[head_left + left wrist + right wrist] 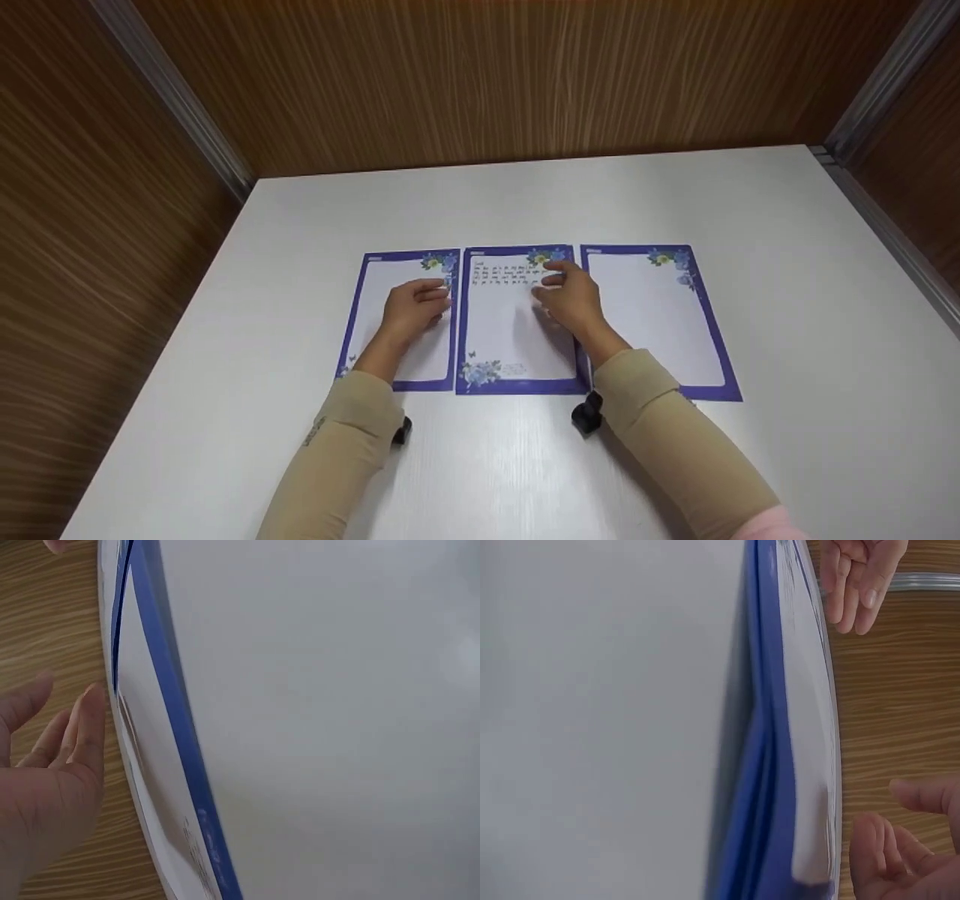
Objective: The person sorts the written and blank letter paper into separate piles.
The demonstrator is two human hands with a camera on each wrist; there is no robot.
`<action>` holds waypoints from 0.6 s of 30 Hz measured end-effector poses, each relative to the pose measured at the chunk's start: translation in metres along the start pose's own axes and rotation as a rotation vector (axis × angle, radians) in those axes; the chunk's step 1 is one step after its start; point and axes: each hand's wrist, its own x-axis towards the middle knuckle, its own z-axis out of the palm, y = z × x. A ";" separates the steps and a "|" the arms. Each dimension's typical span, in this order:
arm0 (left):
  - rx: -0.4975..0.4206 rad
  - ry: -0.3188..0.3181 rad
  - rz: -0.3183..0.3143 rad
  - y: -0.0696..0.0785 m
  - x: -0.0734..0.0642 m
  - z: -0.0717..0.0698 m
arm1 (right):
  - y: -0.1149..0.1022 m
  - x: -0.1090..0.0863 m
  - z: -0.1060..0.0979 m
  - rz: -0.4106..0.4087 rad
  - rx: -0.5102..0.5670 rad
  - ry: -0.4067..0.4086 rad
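Three letter-paper sheets with blue-purple borders and flower corners lie side by side on a white table. My left hand [412,307] hovers over the right part of the left sheet [375,300], fingers loosely bent, nothing held. Handwritten lines fill the top of the middle sheet [495,330]. Over its upper right side is my right hand [571,298], fingers relaxed and apart, casting a shadow. The right sheet [637,315] has a blank centre, its left edge partly hidden by my right arm. In the right wrist view, blue borders [780,765] overlap in layers.
The white table [510,465] extends around the sheets. Brown wood-grain panels [525,75] enclose its back and sides, with metal strips [892,75] at the corners. A small black piece [587,416] sits at my right wrist, another [403,431] at my left.
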 end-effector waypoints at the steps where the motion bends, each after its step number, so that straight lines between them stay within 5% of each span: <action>1: 0.007 0.003 0.007 -0.001 0.000 -0.003 | -0.001 0.000 0.003 -0.001 0.009 -0.001; 18: 0.077 -0.017 0.153 -0.014 -0.005 -0.059 | -0.020 -0.009 0.053 -0.137 0.043 -0.105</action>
